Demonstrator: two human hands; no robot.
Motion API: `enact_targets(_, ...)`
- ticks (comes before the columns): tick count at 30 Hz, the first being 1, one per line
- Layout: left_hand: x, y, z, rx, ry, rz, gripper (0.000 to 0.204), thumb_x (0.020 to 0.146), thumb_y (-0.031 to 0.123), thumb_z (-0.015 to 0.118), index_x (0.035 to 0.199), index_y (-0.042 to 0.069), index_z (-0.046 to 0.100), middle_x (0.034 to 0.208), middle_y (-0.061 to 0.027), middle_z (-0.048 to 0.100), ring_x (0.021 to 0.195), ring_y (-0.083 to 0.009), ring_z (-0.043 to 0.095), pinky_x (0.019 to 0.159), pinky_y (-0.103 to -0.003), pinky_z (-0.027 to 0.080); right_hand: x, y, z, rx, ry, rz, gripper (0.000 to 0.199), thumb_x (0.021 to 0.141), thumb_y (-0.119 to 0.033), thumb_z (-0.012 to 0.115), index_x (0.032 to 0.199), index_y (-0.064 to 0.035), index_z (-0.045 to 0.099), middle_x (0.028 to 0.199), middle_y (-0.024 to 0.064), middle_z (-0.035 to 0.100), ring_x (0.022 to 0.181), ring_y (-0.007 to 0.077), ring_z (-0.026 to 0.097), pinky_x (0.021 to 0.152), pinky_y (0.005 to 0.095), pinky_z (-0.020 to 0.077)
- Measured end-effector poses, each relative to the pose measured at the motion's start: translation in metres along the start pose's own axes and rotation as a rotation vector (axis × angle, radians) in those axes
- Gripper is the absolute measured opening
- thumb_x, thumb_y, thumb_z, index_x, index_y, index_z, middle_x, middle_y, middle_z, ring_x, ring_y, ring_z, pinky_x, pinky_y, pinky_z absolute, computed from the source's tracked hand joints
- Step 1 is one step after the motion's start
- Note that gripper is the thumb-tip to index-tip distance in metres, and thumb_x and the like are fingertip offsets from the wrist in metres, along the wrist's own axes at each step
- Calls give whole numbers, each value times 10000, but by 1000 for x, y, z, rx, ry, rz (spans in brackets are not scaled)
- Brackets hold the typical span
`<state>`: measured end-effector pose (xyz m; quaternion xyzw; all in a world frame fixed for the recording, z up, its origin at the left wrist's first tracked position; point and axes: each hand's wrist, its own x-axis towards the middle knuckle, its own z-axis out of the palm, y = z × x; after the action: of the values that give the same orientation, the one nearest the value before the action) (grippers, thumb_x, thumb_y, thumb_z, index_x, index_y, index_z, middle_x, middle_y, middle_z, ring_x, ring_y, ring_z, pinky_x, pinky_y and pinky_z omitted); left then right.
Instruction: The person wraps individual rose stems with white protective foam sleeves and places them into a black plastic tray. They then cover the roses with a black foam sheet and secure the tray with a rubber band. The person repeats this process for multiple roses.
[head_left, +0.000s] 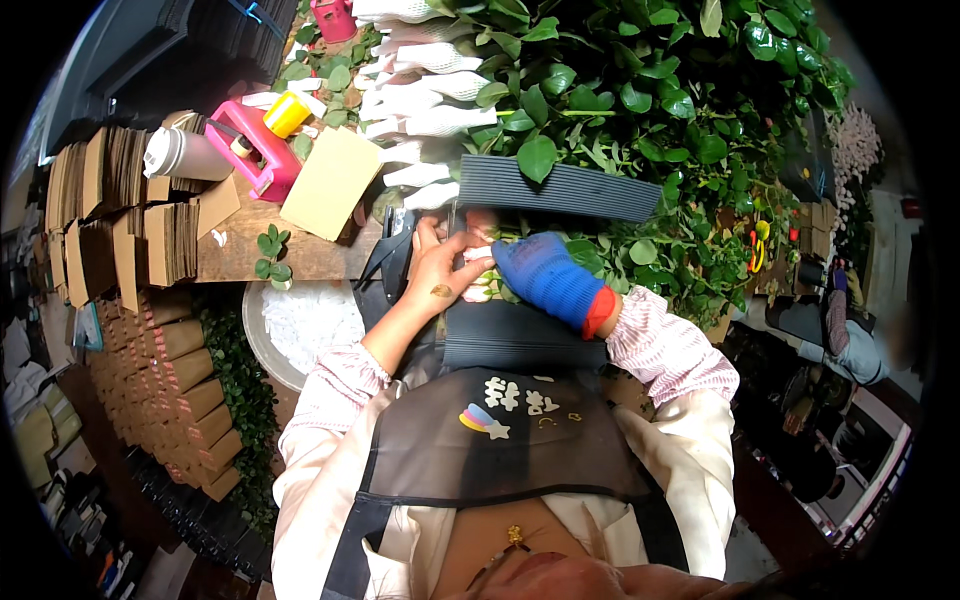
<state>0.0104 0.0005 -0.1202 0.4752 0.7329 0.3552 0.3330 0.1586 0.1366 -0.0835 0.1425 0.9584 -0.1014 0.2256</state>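
Pale pink and cream roses (478,291) lie in a row between two black ribbed panels, a far one (560,187) and a near one (525,336). My bare left hand (436,268) reaches in from the left, thumb and fingers closed around a rose head. From the right, my right hand (548,276), in a blue knitted glove with a red cuff, pinches at the same rose; its fingertips are partly hidden. Leafy green stems (640,100) spread to the right. Beyond my left hand, several bundles in white foam netting (430,122) are stacked.
A pink container (257,150) with a yellow cup (286,114), a white lidded tumbler (185,155) and a cardboard sheet (331,183) stand at the left. A basin of white pieces (310,325) sits below the table edge. Folded cardboard (170,240) is stacked farther left. Yellow-handled scissors (757,247) are at right.
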Motion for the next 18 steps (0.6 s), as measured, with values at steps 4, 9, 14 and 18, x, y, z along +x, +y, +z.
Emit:
enact_targets(4,-3,-5,7,-38,116,7,346,754,363,857,1045,193,784,1333,-252,442,1205,-411,446,1058,-454,386,-17,7,-25,76,24,150,246,959,-335,559,1048,-116,627,830,125,723,756,319,714,617,459,529)
enact_targets(9,-5,-5,5,-25,99,7,572,759,322,857,1202,50,618,1256,-222,456,1213,-396,442,1057,-459,375,-4,19,-2,121,117,170,241,950,-372,577,1035,-158,648,825,97,715,753,316,705,614,455,531)
enact_targets(14,0,-3,5,-42,127,21,657,758,350,852,1257,44,555,1252,-231,451,1216,-405,430,1059,-463,369,-8,20,6,148,311,56,201,942,-340,586,1038,-171,636,795,87,700,724,308,696,576,439,519)
enact_targets(18,4,-2,4,29,68,9,617,771,374,840,1256,90,585,1201,-225,451,1189,-400,424,1064,-455,355,-5,20,8,122,287,26,197,936,-321,594,1047,-160,623,780,90,692,712,302,693,554,433,509)
